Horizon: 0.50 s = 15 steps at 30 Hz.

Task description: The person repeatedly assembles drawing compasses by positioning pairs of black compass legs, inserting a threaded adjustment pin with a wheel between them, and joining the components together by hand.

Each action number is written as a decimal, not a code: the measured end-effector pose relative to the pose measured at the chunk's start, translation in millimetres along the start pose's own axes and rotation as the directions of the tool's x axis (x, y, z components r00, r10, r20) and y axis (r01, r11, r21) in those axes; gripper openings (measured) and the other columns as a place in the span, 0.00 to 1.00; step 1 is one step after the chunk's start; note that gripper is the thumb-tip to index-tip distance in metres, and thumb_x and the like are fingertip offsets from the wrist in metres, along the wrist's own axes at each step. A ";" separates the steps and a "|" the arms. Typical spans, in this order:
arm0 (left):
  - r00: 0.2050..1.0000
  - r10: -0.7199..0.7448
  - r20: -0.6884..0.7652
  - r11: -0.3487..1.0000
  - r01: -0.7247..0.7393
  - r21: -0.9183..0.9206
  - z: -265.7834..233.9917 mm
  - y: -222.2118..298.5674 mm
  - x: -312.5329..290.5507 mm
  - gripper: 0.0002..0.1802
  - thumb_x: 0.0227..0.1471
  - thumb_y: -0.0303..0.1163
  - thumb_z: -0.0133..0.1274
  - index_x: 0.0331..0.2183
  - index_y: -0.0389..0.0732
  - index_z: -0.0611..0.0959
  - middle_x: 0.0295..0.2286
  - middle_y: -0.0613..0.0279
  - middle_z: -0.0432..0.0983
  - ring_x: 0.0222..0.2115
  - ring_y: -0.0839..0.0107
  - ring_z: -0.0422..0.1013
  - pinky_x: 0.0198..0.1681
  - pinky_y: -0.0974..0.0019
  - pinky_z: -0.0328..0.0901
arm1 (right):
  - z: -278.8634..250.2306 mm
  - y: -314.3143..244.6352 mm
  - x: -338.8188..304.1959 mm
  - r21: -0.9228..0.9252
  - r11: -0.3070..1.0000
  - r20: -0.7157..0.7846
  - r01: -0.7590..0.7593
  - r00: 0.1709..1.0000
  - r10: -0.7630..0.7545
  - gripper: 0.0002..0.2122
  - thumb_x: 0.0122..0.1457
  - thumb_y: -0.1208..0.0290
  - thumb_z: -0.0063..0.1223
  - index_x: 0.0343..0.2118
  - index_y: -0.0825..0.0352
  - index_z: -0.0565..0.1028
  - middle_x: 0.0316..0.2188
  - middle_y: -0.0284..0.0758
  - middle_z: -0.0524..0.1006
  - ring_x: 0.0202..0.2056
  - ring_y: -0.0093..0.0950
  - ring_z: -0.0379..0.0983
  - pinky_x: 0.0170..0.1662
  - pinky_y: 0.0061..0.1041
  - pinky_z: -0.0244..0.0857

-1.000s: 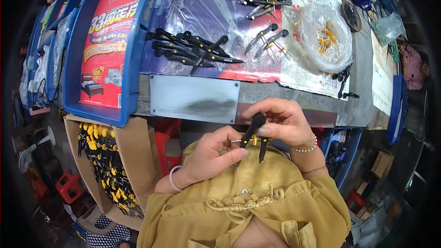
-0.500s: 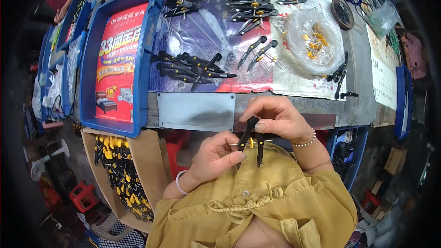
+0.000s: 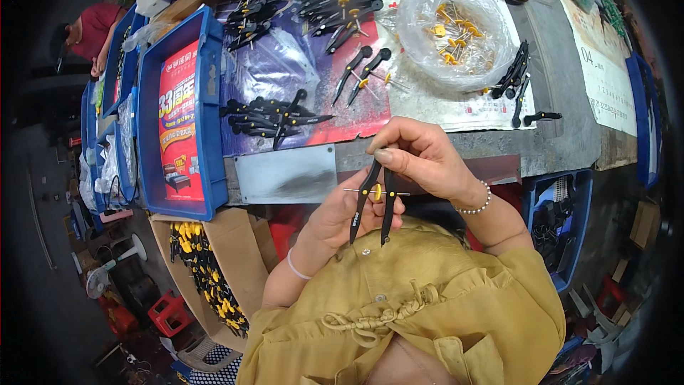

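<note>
A compass with two black legs [image 3: 358, 212] hangs points down in front of my chest. A thin metal rod crosses both legs, with a yellow thumbwheel [image 3: 377, 192] between them. My right hand [image 3: 424, 162] pinches the top joint between thumb and fingers, partly hiding it. My left hand [image 3: 340, 215] is curled behind the legs, its fingertips showing beyond the right leg. On the table ahead lie black compass legs in a pile [image 3: 267, 120], and two legs with rods [image 3: 369, 75] lie apart from it.
A plastic-lined bowl [image 3: 413, 43] holds yellow-wheeled rods. Rows of black parts [image 3: 335, 0] lie at the back. A metal plate [image 3: 285, 175] sits at the near edge. Left are a blue tray [image 3: 214, 85] and a cardboard box [image 3: 242, 249] of compasses. A person in red [image 3: 98, 32] is far left.
My left hand has moved from the rod's left end to behind the legs. The compass has straightened, and my right hand still pinches its top. The whole view has shifted.
</note>
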<state>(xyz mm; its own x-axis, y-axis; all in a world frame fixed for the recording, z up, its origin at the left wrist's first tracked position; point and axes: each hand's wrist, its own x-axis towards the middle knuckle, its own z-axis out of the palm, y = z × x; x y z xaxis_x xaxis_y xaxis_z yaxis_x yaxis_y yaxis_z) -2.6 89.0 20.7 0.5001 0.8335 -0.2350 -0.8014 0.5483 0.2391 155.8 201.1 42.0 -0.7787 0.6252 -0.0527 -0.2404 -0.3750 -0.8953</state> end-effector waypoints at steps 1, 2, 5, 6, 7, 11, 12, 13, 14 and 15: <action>1.000 -0.030 0.008 1.000 0.030 -0.007 -1.4 1.4 6.2 0.38 0.44 0.47 0.57 0.51 0.41 0.60 0.40 0.49 0.70 0.41 0.60 0.70 0.45 0.58 0.66 | -3.8 0.6 -0.9 -0.009 1.000 -0.042 0.020 0.999 -0.021 0.06 0.59 0.73 0.47 0.35 0.71 0.70 0.28 0.29 0.73 0.31 0.14 0.67 0.35 0.17 0.63; 0.999 -0.042 0.007 0.999 0.042 -0.010 -1.9 3.3 12.1 0.38 0.44 0.47 0.57 0.51 0.41 0.60 0.40 0.49 0.70 0.41 0.60 0.70 0.45 0.58 0.66 | -8.0 -0.3 -0.8 -0.005 1.000 -0.054 0.020 0.998 -0.020 0.06 0.59 0.73 0.47 0.35 0.71 0.70 0.28 0.29 0.73 0.31 0.14 0.67 0.35 0.17 0.63; 0.996 -0.074 -0.050 0.997 0.073 -0.007 -0.3 10.1 31.3 0.38 0.43 0.46 0.59 0.51 0.42 0.61 0.39 0.50 0.71 0.39 0.61 0.71 0.44 0.61 0.67 | -22.3 -5.8 1.3 0.003 1.000 -0.111 -0.020 0.994 0.021 0.06 0.59 0.74 0.47 0.35 0.71 0.70 0.28 0.29 0.73 0.31 0.14 0.67 0.36 0.17 0.63; 0.994 -0.086 -0.069 0.996 0.088 0.026 1.9 14.4 38.1 0.38 0.42 0.46 0.60 0.50 0.42 0.62 0.38 0.51 0.72 0.38 0.62 0.72 0.43 0.62 0.67 | -27.1 -8.2 2.5 -0.053 0.999 -0.132 -0.001 0.991 -0.006 0.06 0.59 0.74 0.46 0.35 0.71 0.70 0.28 0.29 0.73 0.32 0.15 0.67 0.36 0.17 0.63; 0.991 -0.096 -0.089 0.993 0.101 0.059 2.7 18.6 44.1 0.38 0.42 0.45 0.61 0.50 0.42 0.62 0.38 0.52 0.72 0.36 0.63 0.73 0.42 0.62 0.68 | -31.2 -9.9 4.5 -0.108 0.994 -0.150 0.017 0.988 -0.033 0.06 0.58 0.74 0.46 0.35 0.71 0.70 0.28 0.29 0.73 0.32 0.15 0.68 0.36 0.17 0.63; 0.989 -0.107 -0.097 0.993 0.112 0.047 1.3 29.0 66.3 0.38 0.41 0.44 0.62 0.50 0.42 0.63 0.36 0.54 0.73 0.35 0.65 0.73 0.42 0.64 0.68 | -45.1 -17.2 12.9 -0.143 0.989 -0.200 -0.026 0.980 -0.003 0.06 0.58 0.75 0.46 0.36 0.71 0.70 0.27 0.29 0.72 0.32 0.15 0.68 0.36 0.17 0.63; 0.985 -0.145 -0.088 0.988 0.149 0.041 -0.7 31.7 69.4 0.38 0.41 0.44 0.62 0.49 0.41 0.64 0.36 0.55 0.74 0.35 0.65 0.73 0.41 0.65 0.68 | -47.1 -16.7 14.6 -0.127 0.992 -0.224 -0.014 0.975 -0.015 0.06 0.58 0.74 0.46 0.36 0.71 0.70 0.27 0.29 0.72 0.32 0.15 0.68 0.36 0.17 0.63; 0.980 -0.180 -0.081 0.982 0.183 0.036 -2.4 33.8 71.1 0.38 0.40 0.44 0.63 0.49 0.41 0.64 0.36 0.56 0.74 0.35 0.66 0.73 0.40 0.66 0.68 | -47.7 -16.7 16.2 -0.112 0.994 -0.244 -0.002 0.969 -0.026 0.06 0.58 0.74 0.46 0.36 0.71 0.70 0.27 0.29 0.72 0.31 0.15 0.68 0.35 0.17 0.63; 0.980 -0.180 -0.083 0.983 0.183 0.031 -4.0 35.1 73.0 0.38 0.40 0.44 0.63 0.49 0.41 0.64 0.36 0.56 0.74 0.35 0.66 0.73 0.40 0.66 0.68 | -47.8 -18.0 17.7 -0.131 0.991 -0.248 0.000 0.968 -0.033 0.07 0.59 0.74 0.46 0.36 0.72 0.70 0.27 0.30 0.72 0.30 0.14 0.68 0.34 0.16 0.64; 0.978 -0.192 -0.077 0.981 0.194 0.022 -5.8 36.0 74.6 0.38 0.40 0.44 0.63 0.49 0.41 0.64 0.36 0.56 0.74 0.35 0.66 0.73 0.40 0.68 0.68 | -48.8 -18.2 19.7 -0.129 0.992 -0.248 -0.005 0.968 -0.027 0.07 0.59 0.74 0.46 0.36 0.72 0.70 0.27 0.30 0.72 0.30 0.14 0.68 0.34 0.16 0.64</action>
<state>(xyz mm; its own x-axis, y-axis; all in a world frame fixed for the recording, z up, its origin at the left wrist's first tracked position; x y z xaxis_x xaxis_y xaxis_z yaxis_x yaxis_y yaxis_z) 3.9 170.5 6.4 0.6181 0.7047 -0.3485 -0.6815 0.7012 0.2092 173.1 253.6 35.7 -0.6035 0.7856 -0.1367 -0.1599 -0.2872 -0.9444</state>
